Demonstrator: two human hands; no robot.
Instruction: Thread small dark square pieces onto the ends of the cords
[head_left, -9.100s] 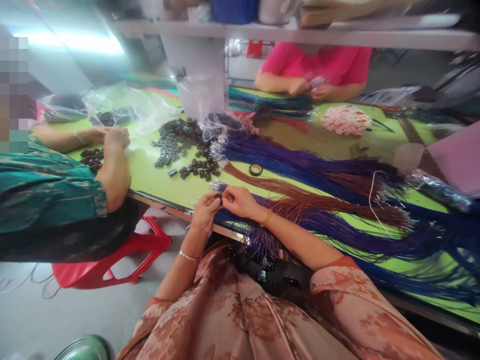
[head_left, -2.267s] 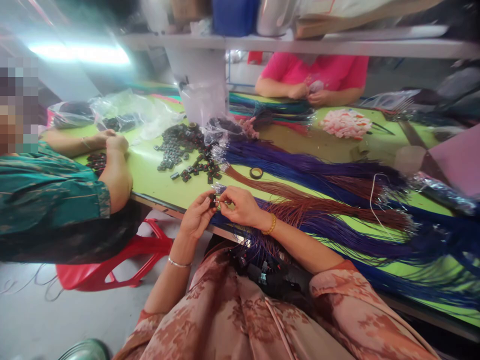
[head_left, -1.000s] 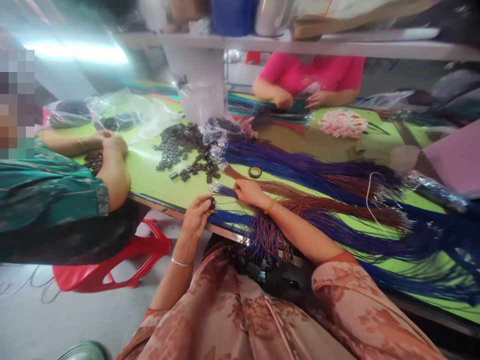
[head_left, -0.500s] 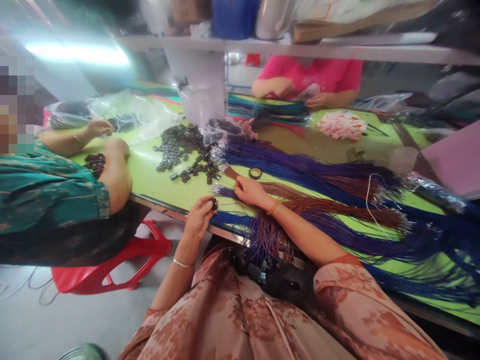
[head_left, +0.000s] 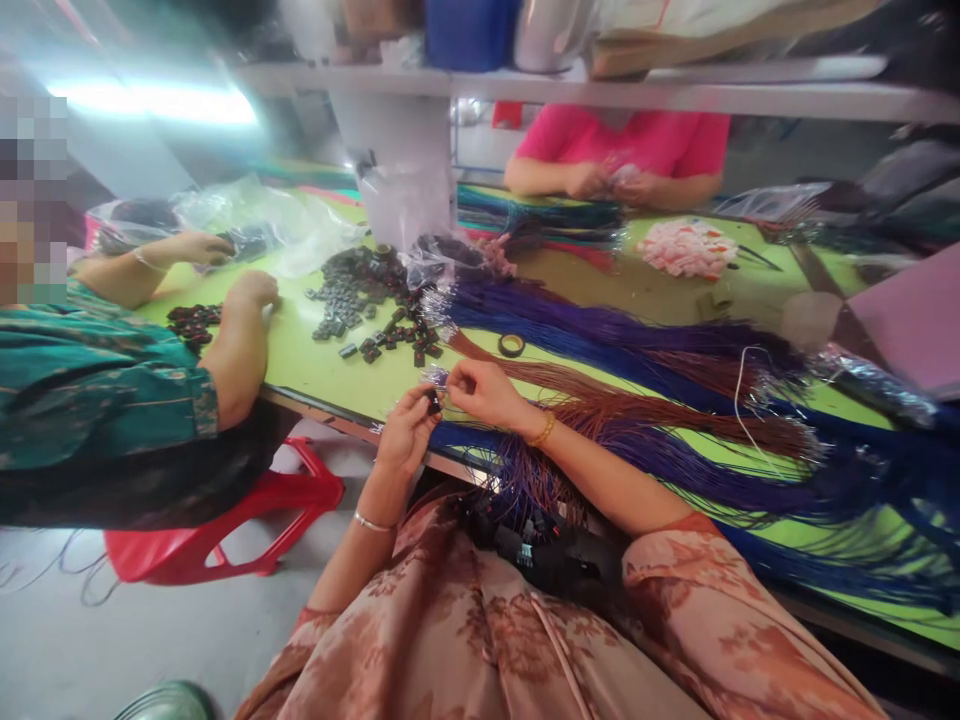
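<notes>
My left hand, at the near edge of the green table, pinches a small black plastic connector housing. Right beside it is my right hand, its thumb and forefinger closed close to the connector; whatever lies between those fingertips is too small to make out. Just behind my fingers show the silvery terminal ends of a bundle of purple wires. Brown wires run to the right beyond my right wrist, and blue wires pass under it. Wires with black connectors attached hang over my lap.
Loose black and grey connectors are heaped mid-table, near a roll of black tape. A co-worker in green sits at left by a red stool; another in pink works opposite, near pale pink connectors. A shelf spans above.
My right hand has moved left and slightly down from the brown wires to the connector. My left hand has shifted slightly right and up, still holding the connector.
</notes>
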